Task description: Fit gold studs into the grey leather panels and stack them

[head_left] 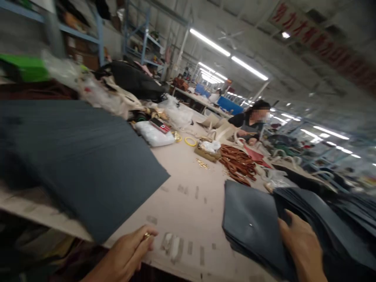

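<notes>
My left hand (pixel 127 250) is over the front edge of the table. Its fingers are closed in a pinch on a small gold-coloured metal piece (pixel 147 235), whose exact kind is too blurred to name. At the right, my right hand (pixel 304 243) has thumb and fingers closed at the edge of a dark leather-like panel (pixel 252 219), the top one of a stack. Its fingertips are partly hidden there. More dark panels (pixel 311 203) lie fanned out beside that hand. A large stack of dark sheets (pixel 88 156) covers the table's left side.
Several small gold pieces (pixel 202 163) lie mid-table near a cardboard box (pixel 208 152) and brown straps (pixel 239 160). A yellow tape roll (pixel 190 141), a white plastic packet (pixel 154 134) and a calculator (pixel 160 125) are behind. Across the table sits a person (pixel 249 121).
</notes>
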A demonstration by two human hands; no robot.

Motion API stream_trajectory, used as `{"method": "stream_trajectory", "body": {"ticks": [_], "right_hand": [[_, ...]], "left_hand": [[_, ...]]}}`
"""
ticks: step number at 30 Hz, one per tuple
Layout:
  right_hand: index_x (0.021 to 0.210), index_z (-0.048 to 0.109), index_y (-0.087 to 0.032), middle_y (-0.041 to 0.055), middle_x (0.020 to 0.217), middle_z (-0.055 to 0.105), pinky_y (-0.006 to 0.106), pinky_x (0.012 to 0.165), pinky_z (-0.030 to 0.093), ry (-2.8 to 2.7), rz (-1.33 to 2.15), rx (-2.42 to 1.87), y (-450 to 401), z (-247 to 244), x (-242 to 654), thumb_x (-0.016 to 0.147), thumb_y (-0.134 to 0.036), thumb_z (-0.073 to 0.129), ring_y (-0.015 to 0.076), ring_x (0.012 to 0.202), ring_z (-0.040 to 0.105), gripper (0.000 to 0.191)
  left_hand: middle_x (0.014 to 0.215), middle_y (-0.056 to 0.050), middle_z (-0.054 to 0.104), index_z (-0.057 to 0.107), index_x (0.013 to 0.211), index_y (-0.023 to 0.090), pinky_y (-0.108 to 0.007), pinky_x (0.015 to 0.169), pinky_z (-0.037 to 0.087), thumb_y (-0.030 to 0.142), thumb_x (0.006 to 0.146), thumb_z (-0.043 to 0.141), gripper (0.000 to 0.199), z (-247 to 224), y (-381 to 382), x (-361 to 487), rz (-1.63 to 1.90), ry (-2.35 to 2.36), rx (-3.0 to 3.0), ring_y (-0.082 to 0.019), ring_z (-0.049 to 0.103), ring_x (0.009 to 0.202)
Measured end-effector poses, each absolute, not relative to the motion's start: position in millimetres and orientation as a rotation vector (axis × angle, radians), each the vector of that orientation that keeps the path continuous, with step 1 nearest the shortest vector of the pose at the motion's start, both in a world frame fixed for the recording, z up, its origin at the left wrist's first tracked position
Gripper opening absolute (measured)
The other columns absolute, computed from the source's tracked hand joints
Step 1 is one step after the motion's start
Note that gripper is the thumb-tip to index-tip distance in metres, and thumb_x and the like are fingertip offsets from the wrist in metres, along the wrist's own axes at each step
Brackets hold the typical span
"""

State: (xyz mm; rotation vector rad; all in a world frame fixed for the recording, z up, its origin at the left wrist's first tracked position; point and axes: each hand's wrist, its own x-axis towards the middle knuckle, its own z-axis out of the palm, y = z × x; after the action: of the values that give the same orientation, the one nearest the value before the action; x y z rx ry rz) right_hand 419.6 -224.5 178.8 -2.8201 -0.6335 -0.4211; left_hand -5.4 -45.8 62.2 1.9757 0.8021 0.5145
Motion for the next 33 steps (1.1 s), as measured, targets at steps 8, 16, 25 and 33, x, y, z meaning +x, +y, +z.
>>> {"method": "stream_trajectory", "body": {"ticks": [8, 16, 25, 33], "right_hand": [[0.096, 0.074, -0.021, 0.0069, 0.091, 0.076, 0.027, 0.074, 0.057, -1.397, 0.400, -1.848, -136, 116, 226, 0.083, -0.040, 0.062, 0.0210, 0.081, 0.071, 0.026], [0.106, 0.068, -0.021, 0.0017, 0.083, 0.071, 0.022, 0.068, 0.053, -1.741, 0.465, -1.341, -83, 102, 118, 0.088, -0.011, 0.056, 0.0122, 0.071, 0.065, 0.024], [0.096, 0.071, -0.020, -0.0003, 0.074, 0.071, 0.020, 0.063, 0.051, -1.795, 0.351, -1.381, -61, 95, 96, 0.083, -0.010, 0.057, 0.0111, 0.064, 0.065, 0.022], [0.086, 0.066, -0.020, 0.0005, 0.076, 0.069, 0.022, 0.067, 0.051, -1.756, 0.320, -1.469, -47, 90, 71, 0.081, -0.013, 0.052, 0.0133, 0.070, 0.066, 0.017]], "left_hand": [[0.106, 0.000, 0.068, 0.057, 0.111, 0.026, -0.024, 0.092, 0.043, 0.030, 0.098, 0.035, 0.026, 94, -42, -17, 0.481, 0.816, 1.942, -0.017, 0.062, 0.104], [0.102, -0.001, 0.065, 0.056, 0.103, 0.023, -0.026, 0.091, 0.044, 0.019, 0.098, 0.029, 0.027, 98, -36, -34, 0.495, 0.794, 1.830, -0.015, 0.061, 0.100], [0.102, -0.007, 0.066, 0.054, 0.104, 0.019, -0.034, 0.086, 0.048, 0.014, 0.095, 0.028, 0.028, 78, -31, -52, 0.462, 0.925, 1.952, -0.021, 0.063, 0.093], [0.111, -0.009, 0.066, 0.053, 0.115, 0.016, -0.036, 0.090, 0.047, 0.009, 0.087, 0.037, 0.033, 89, -24, -66, 0.455, 1.001, 1.882, -0.023, 0.062, 0.100]]}}
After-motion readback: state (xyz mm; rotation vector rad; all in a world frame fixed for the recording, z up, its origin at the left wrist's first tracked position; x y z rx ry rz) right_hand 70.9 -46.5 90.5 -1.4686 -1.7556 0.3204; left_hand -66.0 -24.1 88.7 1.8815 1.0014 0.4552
